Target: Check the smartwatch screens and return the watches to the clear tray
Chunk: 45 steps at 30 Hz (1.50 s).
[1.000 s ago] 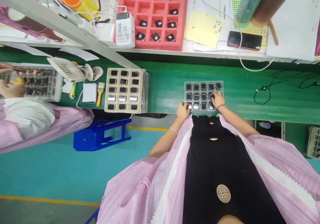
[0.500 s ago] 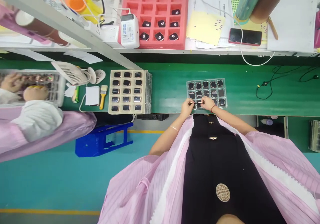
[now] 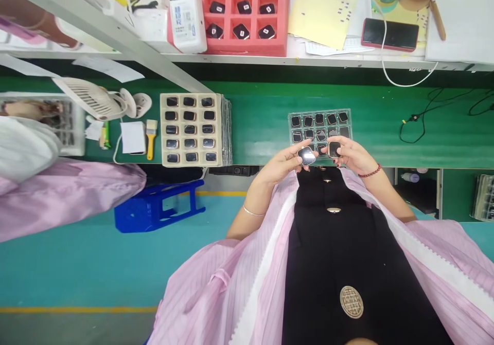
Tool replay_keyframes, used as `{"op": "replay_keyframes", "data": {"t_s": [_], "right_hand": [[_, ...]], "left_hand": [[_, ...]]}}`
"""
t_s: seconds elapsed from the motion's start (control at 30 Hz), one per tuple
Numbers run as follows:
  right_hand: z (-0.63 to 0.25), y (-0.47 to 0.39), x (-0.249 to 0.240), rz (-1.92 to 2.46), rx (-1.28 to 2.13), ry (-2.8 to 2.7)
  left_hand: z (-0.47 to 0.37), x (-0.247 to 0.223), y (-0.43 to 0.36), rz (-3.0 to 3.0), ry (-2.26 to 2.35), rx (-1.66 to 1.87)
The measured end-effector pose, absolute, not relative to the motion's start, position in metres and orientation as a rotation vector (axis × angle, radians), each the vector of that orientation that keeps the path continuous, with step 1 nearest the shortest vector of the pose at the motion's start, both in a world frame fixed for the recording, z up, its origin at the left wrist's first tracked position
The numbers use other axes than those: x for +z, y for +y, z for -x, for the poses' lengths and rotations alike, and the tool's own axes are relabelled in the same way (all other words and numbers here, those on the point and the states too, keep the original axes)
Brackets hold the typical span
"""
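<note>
My left hand (image 3: 283,161) grips a square smartwatch body (image 3: 306,156) by its edge; its dark glass face catches a bright reflection. A second smartwatch body (image 3: 334,149) is pinched in my right hand (image 3: 353,155), its dark face turned up. The two watch bodies are side by side, a small distance apart. Both hands are raised over the near edge of a clear plastic tray (image 3: 349,113), whose pockets carry several dark square watch bodies. My fingers and the held pieces hide part of the tray's nearest row.
Left on the green bench (image 3: 262,103) stands a stack of beige trays (image 3: 165,129) with watch bodies, then a brush (image 3: 150,142) and a white fan (image 3: 92,98). A co-worker's sleeve (image 3: 27,139) is at far left. A red foam tray (image 3: 247,47) and phone (image 3: 389,35) lie on the shelf.
Both hands have risen from the tray's near row, each bringing up a watch body and turning its face upward. The camera view has shifted, and the co-worker's arm has moved.
</note>
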State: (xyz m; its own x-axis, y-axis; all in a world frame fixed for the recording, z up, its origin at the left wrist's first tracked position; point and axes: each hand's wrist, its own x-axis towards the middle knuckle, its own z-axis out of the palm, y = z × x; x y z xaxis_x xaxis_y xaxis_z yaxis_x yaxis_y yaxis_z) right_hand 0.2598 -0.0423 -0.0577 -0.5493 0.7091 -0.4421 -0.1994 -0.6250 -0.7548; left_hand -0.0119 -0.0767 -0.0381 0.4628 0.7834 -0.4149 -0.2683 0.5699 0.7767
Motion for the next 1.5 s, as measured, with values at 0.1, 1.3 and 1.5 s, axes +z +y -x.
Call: {"op": "replay_keyframes", "data": {"t_s": [0.1,1.3,1.5], "right_hand": [[-0.259,-0.043,-0.040,0.935,2.225,-0.853],[-0.215,-0.032,0.007,0.907,1.723,-1.379],[-0.215,-0.033,0.010,0.942,1.686,-1.413]], "left_hand": [[0.012,-0.037,-0.076,-0.705,0.803,0.759],[0.006,0.014,-0.052,-1.040,1.015,0.990],[0.005,0.017,-0.052,-0.997,1.061,0.996]]}}
